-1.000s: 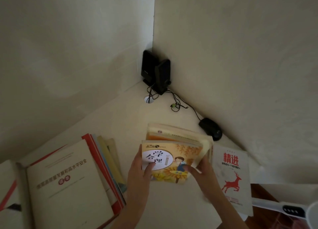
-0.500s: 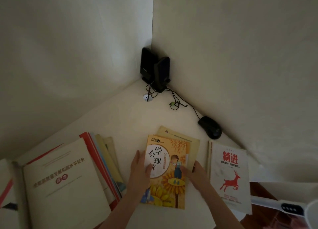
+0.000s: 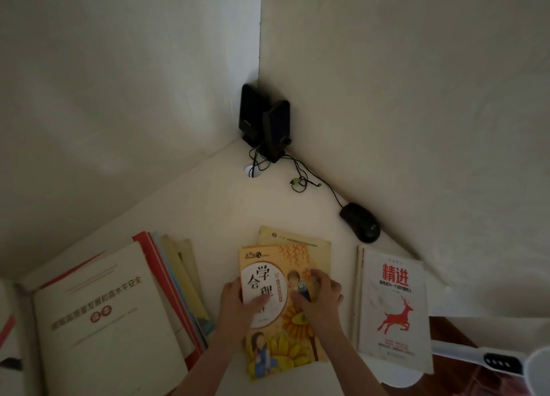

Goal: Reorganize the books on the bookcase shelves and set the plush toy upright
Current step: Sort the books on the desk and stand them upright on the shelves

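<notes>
1. Work surface. A pale desk surface (image 3: 208,205) ran into a corner formed by two light walls.

2. Task item. The yellow illustrated book (image 3: 279,333) lay flat, cover up, near the front middle of the surface. It rested on a second yellow book (image 3: 294,241), whose far edge projected beyond it toward the corner.

3. Left hand. The left hand (image 3: 238,303) grasped the left edge of the yellow illustrated book. The thumb lay across the white disc on the cover and the fingers sat against the edge. Whether the fingers reached under the book cannot be told.

4. Right hand. The right hand (image 3: 323,294) grasped the same book at its right edge, with the fingers curled over that edge and the thumb pressed on the cover.

5. Adjacent books. A stack of books (image 3: 104,321) lay well to the left, topped by a large white volume with red trim. A white book with a red deer (image 3: 393,306) lay just to the right, apart from the held book. More page edges showed along its left side.

6. Other equipment. Two black speakers (image 3: 265,128) stood upright in the corner, touching each other. Their cables ran down to a cable hole (image 3: 253,171) just in front of them. A black mouse (image 3: 360,223) sat against the right wall. A white lamp (image 3: 506,363) entered at the lower right
</notes>
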Demonstrator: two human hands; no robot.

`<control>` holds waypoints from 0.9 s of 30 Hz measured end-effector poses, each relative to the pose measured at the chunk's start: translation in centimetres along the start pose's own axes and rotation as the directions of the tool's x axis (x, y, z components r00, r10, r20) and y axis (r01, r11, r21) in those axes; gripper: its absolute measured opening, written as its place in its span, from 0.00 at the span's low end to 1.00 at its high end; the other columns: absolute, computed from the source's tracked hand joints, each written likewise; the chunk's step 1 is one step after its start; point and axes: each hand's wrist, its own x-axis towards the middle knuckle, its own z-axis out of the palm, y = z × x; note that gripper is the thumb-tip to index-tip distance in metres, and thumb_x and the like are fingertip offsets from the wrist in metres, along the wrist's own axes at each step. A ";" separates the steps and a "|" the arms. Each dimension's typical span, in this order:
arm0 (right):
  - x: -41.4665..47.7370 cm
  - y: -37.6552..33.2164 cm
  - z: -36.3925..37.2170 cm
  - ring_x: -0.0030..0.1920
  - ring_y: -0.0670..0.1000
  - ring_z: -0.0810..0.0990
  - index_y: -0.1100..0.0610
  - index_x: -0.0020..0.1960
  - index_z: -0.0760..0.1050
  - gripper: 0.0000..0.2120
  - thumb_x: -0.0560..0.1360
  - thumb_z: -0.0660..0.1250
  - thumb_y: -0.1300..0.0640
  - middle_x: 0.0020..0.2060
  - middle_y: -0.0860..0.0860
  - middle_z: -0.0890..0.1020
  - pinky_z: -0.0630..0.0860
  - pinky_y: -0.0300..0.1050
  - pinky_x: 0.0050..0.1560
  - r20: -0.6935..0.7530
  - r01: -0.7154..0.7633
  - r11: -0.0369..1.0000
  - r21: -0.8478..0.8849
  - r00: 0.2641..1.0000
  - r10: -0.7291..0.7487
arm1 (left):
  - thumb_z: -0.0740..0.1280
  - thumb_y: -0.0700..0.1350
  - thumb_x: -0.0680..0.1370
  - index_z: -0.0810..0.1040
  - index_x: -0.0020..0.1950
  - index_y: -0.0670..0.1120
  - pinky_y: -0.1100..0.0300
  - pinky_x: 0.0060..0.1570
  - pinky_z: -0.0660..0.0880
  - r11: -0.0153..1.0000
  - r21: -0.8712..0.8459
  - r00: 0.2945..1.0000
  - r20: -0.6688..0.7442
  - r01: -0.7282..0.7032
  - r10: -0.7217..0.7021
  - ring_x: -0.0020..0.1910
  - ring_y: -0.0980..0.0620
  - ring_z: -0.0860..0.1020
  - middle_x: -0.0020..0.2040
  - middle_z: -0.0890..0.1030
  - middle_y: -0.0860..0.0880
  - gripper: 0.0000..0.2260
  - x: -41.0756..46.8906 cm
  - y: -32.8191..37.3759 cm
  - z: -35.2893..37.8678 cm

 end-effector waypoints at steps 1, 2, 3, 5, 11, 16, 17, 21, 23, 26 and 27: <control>0.0 0.1 0.0 0.60 0.53 0.64 0.47 0.63 0.65 0.25 0.71 0.73 0.56 0.57 0.50 0.65 0.64 0.44 0.60 -0.006 0.027 0.999 0.037 1.000 -0.027 | 0.74 0.47 0.71 0.73 0.60 0.47 0.52 0.55 0.76 1.000 0.003 0.999 -0.034 -0.011 0.011 0.54 0.49 0.74 0.56 0.70 0.48 0.20 -0.7 0.0 0.1; 0.0 0.1 0.0 0.59 0.53 0.68 0.43 0.59 0.65 0.24 0.70 0.74 0.57 0.56 0.49 0.68 0.69 0.48 0.60 0.002 0.047 0.996 0.079 0.999 -0.048 | 0.73 0.46 0.72 0.71 0.60 0.48 0.52 0.57 0.74 1.000 -0.002 0.997 -0.077 -0.031 0.030 0.55 0.50 0.72 0.56 0.66 0.49 0.20 -1.5 -0.1 0.3; -0.1 0.1 0.1 0.58 0.53 0.73 0.41 0.55 0.65 0.24 0.70 0.74 0.58 0.55 0.49 0.72 0.74 0.49 0.58 0.015 0.065 0.990 0.128 0.998 -0.067 | 0.73 0.45 0.73 0.70 0.61 0.47 0.52 0.58 0.74 0.998 -0.040 0.992 -0.114 -0.051 0.046 0.57 0.49 0.71 0.57 0.66 0.49 0.20 -2.2 -0.1 0.3; -0.5 -0.3 0.0 0.56 0.51 0.77 0.42 0.53 0.65 0.22 0.71 0.74 0.58 0.54 0.48 0.76 0.78 0.45 0.52 0.035 0.093 0.976 0.198 0.994 -0.102 | 0.71 0.41 0.74 0.70 0.61 0.49 0.56 0.52 0.77 0.977 -0.196 0.987 -0.147 -0.087 0.059 0.56 0.49 0.75 0.58 0.72 0.49 0.18 -3.6 0.7 0.0; -1.6 -3.0 -2.9 0.50 0.44 0.81 0.47 0.59 0.61 0.31 0.69 0.72 0.71 0.53 0.53 0.77 0.79 0.39 0.46 0.012 0.288 0.852 0.437 0.945 -0.326 | 0.71 0.44 0.65 0.76 0.49 0.47 0.59 0.38 0.79 0.880 -0.376 0.956 -0.076 -0.290 0.282 0.42 0.53 0.82 0.43 0.83 0.51 0.14 -6.9 6.0 -3.8; -2.6 -3.2 -3.5 0.49 0.44 0.82 0.29 0.53 0.59 0.41 0.68 0.72 0.72 0.48 0.51 0.81 0.79 0.39 0.49 -0.150 0.460 0.835 0.304 0.888 -0.435 | 0.71 0.44 0.72 0.70 0.54 0.56 0.71 0.38 0.75 0.869 -0.306 0.920 -0.066 -0.388 0.387 0.42 0.67 0.78 0.44 0.81 0.62 0.16 -6.5 7.3 -4.7; -2.5 -2.6 -3.0 0.51 0.42 0.81 0.26 0.53 0.57 0.42 0.69 0.72 0.70 0.52 0.53 0.79 0.79 0.38 0.51 -0.139 0.462 0.854 0.238 0.887 -0.441 | 0.70 0.43 0.75 0.66 0.57 0.56 0.76 0.38 0.72 0.890 -0.278 0.931 -0.042 -0.360 0.363 0.43 0.69 0.76 0.47 0.76 0.66 0.18 -6.3 6.6 -4.3; -2.4 -0.5 -1.5 0.59 0.39 0.77 0.25 0.63 0.49 0.44 0.74 0.67 0.68 0.63 0.54 0.74 0.76 0.38 0.59 -0.051 0.500 0.862 0.089 0.866 -0.497 | 0.62 0.39 0.79 0.50 0.66 0.63 0.75 0.44 0.73 0.934 -0.108 0.939 0.018 -0.340 0.344 0.49 0.65 0.78 0.62 0.73 0.55 0.29 -5.3 2.8 -3.4; -2.1 -0.1 -1.4 0.57 0.37 0.77 0.25 0.65 0.49 0.48 0.72 0.69 0.70 0.62 0.46 0.72 0.77 0.37 0.57 -0.067 0.538 0.841 0.053 0.842 -0.535 | 0.61 0.35 0.79 0.43 0.69 0.68 0.70 0.45 0.76 0.940 -0.093 0.944 0.006 -0.329 0.330 0.46 0.69 0.77 0.59 0.71 0.60 0.36 -4.8 2.3 -3.6; -2.5 -1.4 -1.9 0.53 0.29 0.74 0.20 0.62 0.49 0.50 0.72 0.69 0.71 0.58 0.34 0.71 0.74 0.26 0.51 -0.073 0.580 0.815 0.018 0.813 -0.577 | 0.59 0.33 0.79 0.40 0.65 0.80 0.56 0.41 0.76 0.921 -0.110 0.927 -0.029 -0.374 0.373 0.37 0.57 0.76 0.58 0.72 0.57 0.44 -4.3 2.8 -4.2; -2.7 -2.2 -2.1 0.53 0.30 0.75 0.19 0.60 0.48 0.50 0.72 0.69 0.70 0.58 0.30 0.71 0.74 0.25 0.50 -0.067 0.592 0.806 0.012 0.805 -0.590 | 0.59 0.34 0.80 0.40 0.65 0.80 0.53 0.38 0.74 0.911 -0.090 0.916 -0.046 -0.402 0.399 0.35 0.53 0.74 0.60 0.72 0.52 0.43 -4.5 3.3 -4.5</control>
